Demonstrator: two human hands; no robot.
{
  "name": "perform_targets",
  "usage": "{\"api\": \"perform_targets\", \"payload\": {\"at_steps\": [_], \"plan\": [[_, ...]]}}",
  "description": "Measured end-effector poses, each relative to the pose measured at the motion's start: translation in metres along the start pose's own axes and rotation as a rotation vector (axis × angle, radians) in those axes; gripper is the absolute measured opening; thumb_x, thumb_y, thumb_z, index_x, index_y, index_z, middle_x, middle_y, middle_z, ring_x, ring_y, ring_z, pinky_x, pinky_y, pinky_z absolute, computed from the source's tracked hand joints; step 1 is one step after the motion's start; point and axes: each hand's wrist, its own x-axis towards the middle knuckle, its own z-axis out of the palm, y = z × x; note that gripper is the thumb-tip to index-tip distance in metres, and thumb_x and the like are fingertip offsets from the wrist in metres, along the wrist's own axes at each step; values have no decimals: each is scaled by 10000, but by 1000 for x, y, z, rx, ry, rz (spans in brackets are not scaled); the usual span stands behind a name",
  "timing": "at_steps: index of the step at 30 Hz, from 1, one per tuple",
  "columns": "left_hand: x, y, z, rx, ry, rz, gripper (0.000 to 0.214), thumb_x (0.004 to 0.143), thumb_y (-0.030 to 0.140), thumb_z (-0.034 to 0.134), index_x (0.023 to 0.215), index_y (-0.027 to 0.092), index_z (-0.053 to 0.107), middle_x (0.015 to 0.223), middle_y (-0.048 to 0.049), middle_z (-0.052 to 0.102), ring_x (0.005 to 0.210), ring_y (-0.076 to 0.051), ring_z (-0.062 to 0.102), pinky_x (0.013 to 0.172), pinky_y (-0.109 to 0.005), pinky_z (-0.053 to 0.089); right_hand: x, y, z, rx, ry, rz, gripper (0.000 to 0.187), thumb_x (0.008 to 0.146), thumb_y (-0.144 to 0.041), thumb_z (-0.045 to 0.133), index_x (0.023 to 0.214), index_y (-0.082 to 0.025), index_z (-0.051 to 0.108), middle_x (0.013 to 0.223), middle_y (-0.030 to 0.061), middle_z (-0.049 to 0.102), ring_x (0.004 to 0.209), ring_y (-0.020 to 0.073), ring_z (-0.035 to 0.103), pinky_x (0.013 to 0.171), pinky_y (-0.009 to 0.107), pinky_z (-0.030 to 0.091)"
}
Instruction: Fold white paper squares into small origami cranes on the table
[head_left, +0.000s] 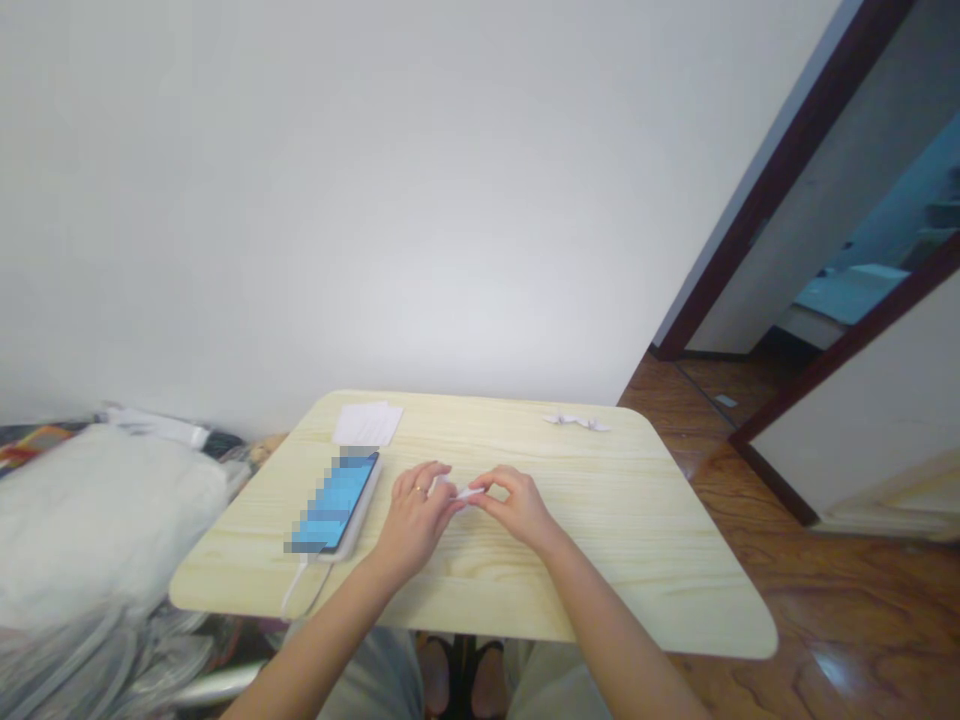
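Note:
A small piece of folded white paper (466, 494) is pinched between my two hands, low over the middle of the table. My left hand (421, 510), with a ring on one finger, has its thumb and fingertips closed on the paper's left part and covers much of it. From the right, my right hand (517, 505) grips the other end between thumb and forefinger. A few white paper sheets (367, 424) lie at the table's back left. Toward the back right rest small folded white paper pieces (576, 422).
A phone with a lit screen (334, 505) lies on a white block left of my hands, with a white cable (295, 584) running over the front edge. The light wooden table (675, 560) stands against a white wall. Bags (105, 520) are piled at the left; a doorway opens at right.

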Motion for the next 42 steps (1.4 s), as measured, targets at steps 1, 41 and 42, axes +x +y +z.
{"api": "perform_targets", "payload": {"at_steps": [1, 41, 42], "plan": [[0, 0, 1, 11, 2, 1, 118, 815, 301, 521, 806, 205, 590, 1057, -88, 559, 1032, -245, 457, 836, -415, 385, 0, 0, 0, -3, 0, -4, 135, 728, -330, 643, 781, -208, 666, 775, 28, 666, 758, 156, 596, 740, 287, 443], [1, -7, 2, -137, 153, -136, 100, 772, 271, 578, 850, 228, 624, 1027, -76, 549, 977, -232, 491, 839, -408, 416, 0, 3, 1, 15, 83, -107, 70, 760, -256, 619, 738, -217, 672, 736, 25, 675, 718, 158, 606, 705, 294, 460], [-1, -8, 2, -161, 167, -184, 166, 759, 296, 595, 904, 217, 608, 1004, -80, 549, 954, -227, 501, 829, -401, 424, -1, 3, 1, 12, 99, -109, 73, 758, -263, 621, 735, -215, 670, 732, 27, 672, 717, 158, 604, 703, 295, 459]]}}
